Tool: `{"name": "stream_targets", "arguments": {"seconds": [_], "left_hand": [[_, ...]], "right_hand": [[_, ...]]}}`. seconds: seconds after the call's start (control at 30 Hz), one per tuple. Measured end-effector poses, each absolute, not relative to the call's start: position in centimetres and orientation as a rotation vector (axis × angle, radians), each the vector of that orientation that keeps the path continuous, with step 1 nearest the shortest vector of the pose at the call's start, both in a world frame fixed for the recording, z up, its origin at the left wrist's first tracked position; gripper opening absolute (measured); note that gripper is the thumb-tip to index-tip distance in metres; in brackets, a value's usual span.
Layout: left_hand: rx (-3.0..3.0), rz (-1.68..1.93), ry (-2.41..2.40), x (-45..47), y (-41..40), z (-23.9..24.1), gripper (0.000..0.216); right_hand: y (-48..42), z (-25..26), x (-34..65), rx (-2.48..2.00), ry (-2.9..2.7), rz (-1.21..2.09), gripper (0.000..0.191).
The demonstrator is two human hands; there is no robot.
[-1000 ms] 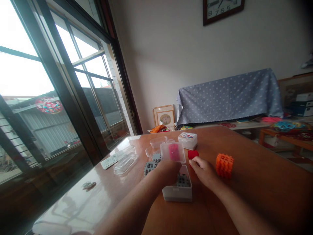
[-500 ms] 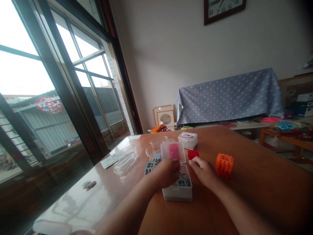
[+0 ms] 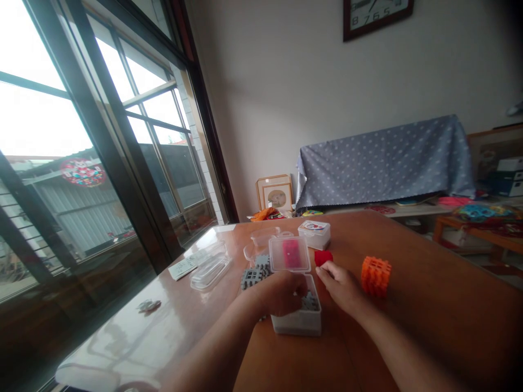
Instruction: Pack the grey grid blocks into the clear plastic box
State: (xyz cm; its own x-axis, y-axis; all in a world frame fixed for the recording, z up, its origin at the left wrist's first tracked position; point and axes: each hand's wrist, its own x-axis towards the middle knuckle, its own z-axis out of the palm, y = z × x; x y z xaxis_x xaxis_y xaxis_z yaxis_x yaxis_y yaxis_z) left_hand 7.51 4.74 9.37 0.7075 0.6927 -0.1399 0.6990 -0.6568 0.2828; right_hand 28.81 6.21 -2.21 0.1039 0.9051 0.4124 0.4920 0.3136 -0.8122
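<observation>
My left hand (image 3: 288, 294) reaches over a clear plastic box (image 3: 296, 324), its fingers curled down inside among small grey interlocking pieces (image 3: 309, 301). Its fingertips are hidden, so what they grip does not show. The box's hinged lid (image 3: 275, 253) stands raised at the back, and a pinkish-red thing (image 3: 291, 251) shows through it. Just right of the box, my right hand (image 3: 337, 279) is closed in a pinch at a small red piece (image 3: 322, 256). An assembled grey block structure (image 3: 250, 278) sits left of the box, partly behind my left forearm.
An orange block structure (image 3: 376, 276) stands right of my right hand. A lidded white box (image 3: 314, 234) and a clear container (image 3: 263, 235) are farther back. To the left lie a clear lid (image 3: 210, 272), a paper (image 3: 182, 268) and a small packet (image 3: 149, 306).
My left hand has gone lower into the box and its fingers are now out of sight. My right hand and the red piece have stayed in place.
</observation>
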Motion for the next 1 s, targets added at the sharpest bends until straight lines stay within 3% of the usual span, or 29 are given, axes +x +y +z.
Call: {"name": "stream_targets", "arguments": {"seconds": [0.13, 0.33, 0.57, 1.0], "left_hand": [[2.628, -0.016, 1.124, 7.6, 5.2, 9.0, 0.041], [2.604, -0.162, 1.244, 8.4, 5.7, 8.8, 0.039], [2.506, -0.309, 1.29, 8.9, 6.6, 7.9, 0.051], [2.518, -0.184, 1.28, 8.9, 7.6, 8.3, 0.034]], "right_hand": [[5.9, -1.9, 28.9, -1.325, -1.544, 0.5, 0.039], [6.1, -1.9, 28.8, -1.335, -1.542, 0.481, 0.039], [6.1, -2.0, 28.7, -1.326, -1.546, 0.475, 0.04], [6.0, -1.6, 28.7, -1.319, -1.566, 0.471, 0.041]]}}
